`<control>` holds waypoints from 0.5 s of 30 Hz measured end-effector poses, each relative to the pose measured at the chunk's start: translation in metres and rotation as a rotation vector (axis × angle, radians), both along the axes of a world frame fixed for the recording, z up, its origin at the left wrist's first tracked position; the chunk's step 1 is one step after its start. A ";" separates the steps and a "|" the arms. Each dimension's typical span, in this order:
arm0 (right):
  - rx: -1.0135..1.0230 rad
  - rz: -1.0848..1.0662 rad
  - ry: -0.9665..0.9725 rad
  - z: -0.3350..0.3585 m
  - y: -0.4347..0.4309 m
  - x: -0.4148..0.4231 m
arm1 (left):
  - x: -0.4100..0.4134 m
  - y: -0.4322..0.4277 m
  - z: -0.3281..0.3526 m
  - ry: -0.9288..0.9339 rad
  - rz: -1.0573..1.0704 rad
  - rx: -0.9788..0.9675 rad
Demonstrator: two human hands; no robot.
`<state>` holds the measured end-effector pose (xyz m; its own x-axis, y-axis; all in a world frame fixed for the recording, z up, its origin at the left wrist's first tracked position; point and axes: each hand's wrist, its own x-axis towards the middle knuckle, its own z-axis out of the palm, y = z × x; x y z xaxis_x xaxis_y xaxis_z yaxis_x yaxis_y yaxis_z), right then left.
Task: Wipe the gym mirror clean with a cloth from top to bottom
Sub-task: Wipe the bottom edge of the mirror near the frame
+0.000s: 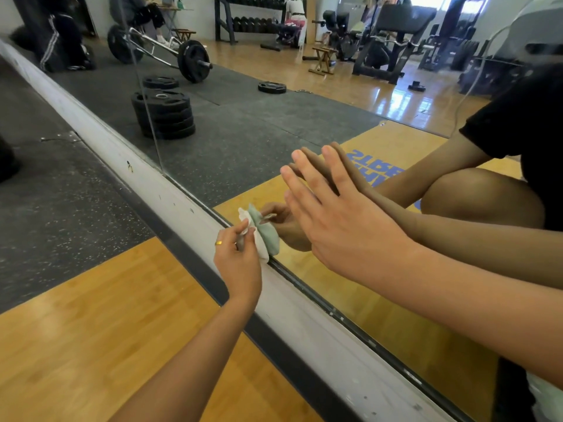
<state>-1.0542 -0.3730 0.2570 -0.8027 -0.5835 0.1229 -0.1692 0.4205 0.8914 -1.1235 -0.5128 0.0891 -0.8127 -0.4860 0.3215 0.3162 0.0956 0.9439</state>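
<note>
Hand placement at the lower margin: your left hand (239, 263) has its fingers curled and pinched on the bunched cloth (259, 243). The cloth is pressed to the mirror (243, 141) where the glass meets the white ledge (170, 193), just beyond and to the right of those fingertips. That bottom edge runs as a long diagonal from upper left to lower right, so the next stroke is judged to travel along it. Your right hand (344, 226), fingers straight and slightly apart with tips apparently meeting their reflection, lies above and right of the cloth and is the farther hand.
</note>
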 end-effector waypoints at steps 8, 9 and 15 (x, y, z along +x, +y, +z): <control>0.019 0.009 0.013 0.001 -0.001 0.002 | 0.004 0.005 0.023 0.136 -0.092 0.015; 0.027 0.000 0.013 0.001 -0.001 0.002 | 0.003 0.002 0.018 0.112 -0.096 0.014; 0.031 -0.003 0.004 -0.001 0.001 0.001 | 0.002 0.000 0.022 0.064 -0.056 0.074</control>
